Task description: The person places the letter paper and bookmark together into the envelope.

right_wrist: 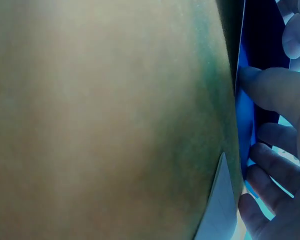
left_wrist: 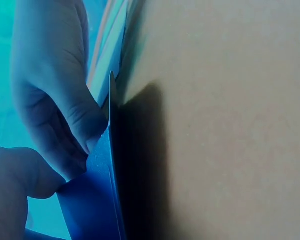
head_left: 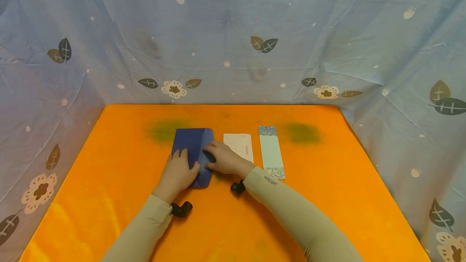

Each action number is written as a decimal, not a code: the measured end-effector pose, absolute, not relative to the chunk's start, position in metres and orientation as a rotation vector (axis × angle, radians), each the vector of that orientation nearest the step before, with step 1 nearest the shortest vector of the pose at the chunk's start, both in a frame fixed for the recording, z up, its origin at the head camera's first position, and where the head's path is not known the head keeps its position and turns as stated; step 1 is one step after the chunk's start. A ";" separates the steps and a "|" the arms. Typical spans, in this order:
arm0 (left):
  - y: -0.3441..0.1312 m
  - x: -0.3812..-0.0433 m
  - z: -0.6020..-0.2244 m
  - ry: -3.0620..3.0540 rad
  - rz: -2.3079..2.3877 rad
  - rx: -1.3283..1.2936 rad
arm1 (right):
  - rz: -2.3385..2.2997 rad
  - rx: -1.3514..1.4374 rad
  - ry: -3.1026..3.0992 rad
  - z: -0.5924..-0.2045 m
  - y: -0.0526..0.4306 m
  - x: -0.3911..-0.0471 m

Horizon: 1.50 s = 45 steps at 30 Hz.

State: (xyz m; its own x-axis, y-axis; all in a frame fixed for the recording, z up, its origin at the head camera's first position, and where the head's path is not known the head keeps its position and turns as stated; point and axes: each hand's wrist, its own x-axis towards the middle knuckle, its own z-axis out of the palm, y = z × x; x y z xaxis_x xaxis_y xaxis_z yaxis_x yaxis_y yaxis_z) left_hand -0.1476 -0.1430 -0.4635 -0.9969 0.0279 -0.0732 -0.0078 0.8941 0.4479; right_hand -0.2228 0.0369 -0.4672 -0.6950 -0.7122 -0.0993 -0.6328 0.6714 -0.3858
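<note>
A dark blue envelope (head_left: 189, 138) lies on the orange table with its lighter blue flap (head_left: 208, 136) spread out to the right. My left hand (head_left: 179, 173) rests on the envelope's lower left, fingers extended over it and thumb near the fold. From the right, my right hand (head_left: 227, 159) touches the flap with its fingertips and thumb spread apart. Thumb and fingers of that hand also show against the blue paper (right_wrist: 246, 110) in the right wrist view. In the left wrist view, the envelope's lower corner (left_wrist: 90, 200) lies beside my left thumb.
Right of the envelope lies a whitish card (head_left: 236, 142), partly covered by my right hand. Beyond it is a long pale green card (head_left: 271, 148) with patterned ends. A patterned blue curtain (head_left: 225, 23) surrounds the orange table (head_left: 327, 197) at the back and sides.
</note>
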 end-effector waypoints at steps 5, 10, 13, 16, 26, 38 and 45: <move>-0.143 -0.148 -0.464 2.983 0.703 0.023 | -0.478 -1.101 2.637 -0.469 0.036 -0.224; -0.142 -0.147 -0.464 2.993 0.694 0.029 | -0.460 -1.107 2.644 -0.470 0.036 -0.223; -0.142 -0.148 -0.465 2.999 0.691 0.028 | -0.458 -1.100 2.648 -0.471 0.036 -0.223; -0.142 -0.148 -0.465 2.995 0.696 0.024 | -0.451 -1.107 2.650 -0.472 0.036 -0.223; -0.138 -0.148 -0.463 3.012 0.615 0.017 | -0.446 -1.118 2.647 -0.474 0.037 -0.224; -0.131 -0.148 -0.465 3.049 0.412 -0.088 | -0.463 -1.106 2.618 -0.473 0.039 -0.224; -0.134 -0.145 -0.460 3.026 0.478 -0.091 | -0.456 -1.073 2.617 -0.471 0.039 -0.223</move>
State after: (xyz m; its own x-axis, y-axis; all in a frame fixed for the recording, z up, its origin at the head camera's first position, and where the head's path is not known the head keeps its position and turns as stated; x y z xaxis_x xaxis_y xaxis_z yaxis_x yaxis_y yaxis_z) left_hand -0.1450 -0.1337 -0.4603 -0.9953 -0.0463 -0.0848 -0.0702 0.9497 0.3053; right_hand -0.2232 0.0385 -0.4710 -0.6867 -0.7147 -0.1329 -0.6276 0.6751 -0.3877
